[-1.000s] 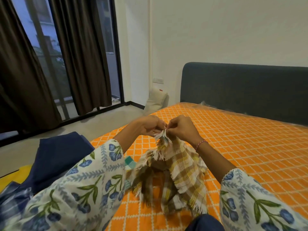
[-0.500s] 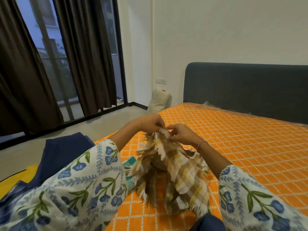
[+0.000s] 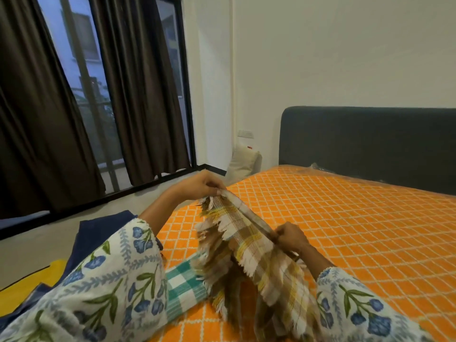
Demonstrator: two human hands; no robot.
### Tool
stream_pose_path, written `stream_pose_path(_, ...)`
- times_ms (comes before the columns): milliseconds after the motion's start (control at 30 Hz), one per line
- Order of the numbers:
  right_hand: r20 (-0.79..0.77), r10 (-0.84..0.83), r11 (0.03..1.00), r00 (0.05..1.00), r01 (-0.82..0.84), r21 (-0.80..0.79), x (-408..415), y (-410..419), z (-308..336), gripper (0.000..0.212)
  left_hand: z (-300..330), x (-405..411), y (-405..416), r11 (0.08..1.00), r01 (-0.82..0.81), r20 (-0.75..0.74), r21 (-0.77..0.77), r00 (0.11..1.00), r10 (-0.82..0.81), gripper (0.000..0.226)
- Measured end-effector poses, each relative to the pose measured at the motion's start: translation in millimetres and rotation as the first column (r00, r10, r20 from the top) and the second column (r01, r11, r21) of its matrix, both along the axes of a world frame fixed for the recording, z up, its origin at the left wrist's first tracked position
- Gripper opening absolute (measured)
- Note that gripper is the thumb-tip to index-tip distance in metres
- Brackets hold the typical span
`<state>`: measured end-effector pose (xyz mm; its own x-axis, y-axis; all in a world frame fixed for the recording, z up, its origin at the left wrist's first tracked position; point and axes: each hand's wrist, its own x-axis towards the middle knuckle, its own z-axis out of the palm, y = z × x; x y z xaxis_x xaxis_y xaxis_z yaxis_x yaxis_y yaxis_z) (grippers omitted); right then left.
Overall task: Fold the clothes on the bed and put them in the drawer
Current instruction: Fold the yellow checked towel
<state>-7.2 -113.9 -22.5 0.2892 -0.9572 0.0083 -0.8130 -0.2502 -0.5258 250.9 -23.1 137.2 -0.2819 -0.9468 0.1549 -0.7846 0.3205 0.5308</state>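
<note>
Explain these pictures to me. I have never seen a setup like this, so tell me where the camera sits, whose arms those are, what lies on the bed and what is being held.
There is no machine here. A person wears one wide-angle camera on the head, looking forward and down, so the arms in floral sleeves are the wearer's own. The left hand pinches one end of a fringed plaid cloth, and the right hand pinches the same edge further along, holding it stretched between them above the bed. The rest of the cloth hangs down onto the orange cover. A green checked cloth lies partly under it. At the lower left are dark blue fabric and something yellow. Behind are the headboard, curtains and a window.
</note>
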Motion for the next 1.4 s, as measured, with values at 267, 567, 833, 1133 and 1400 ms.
stream_pose_path(267, -0.003, 0.214, 0.971, 0.977, -0.213, 0.111, 26, 2, 4, 0.027, 13, 17, 10, 0.994, -0.090, -0.219, 0.054, 0.971, 0.100, 0.020)
stream_pose_path(567, -0.089, 0.226, 0.967, 0.970, -0.235, -0.103, 52, 9, -7, 0.030, 11, 35, 29, 0.986, 0.004, -0.144, 0.165, 0.989, 0.021, 0.022)
stream_pose_path(833, -0.112, 0.293, 0.945, 0.949, -0.306, -0.117, 94, 16, -3, 0.023, 15, 50, 43, 0.953, 0.061, -0.156, 0.296, 0.988, -0.015, 0.029)
stream_pose_path(1133, -0.019, 0.324, 0.937, 0.946, -0.324, -0.131, 35, -3, 35, 0.016, 5, 72, 29, 0.950, -0.308, -0.074, 0.056, 0.947, 0.312, 0.020)
stream_pose_path(1400, 0.007, 0.573, 0.818, 0.820, -0.571, -0.074, 71, 38, 23, 0.014, 19, 46, 25, 0.967, -0.251, -0.171, 0.033, 0.952, 0.253, 0.018)
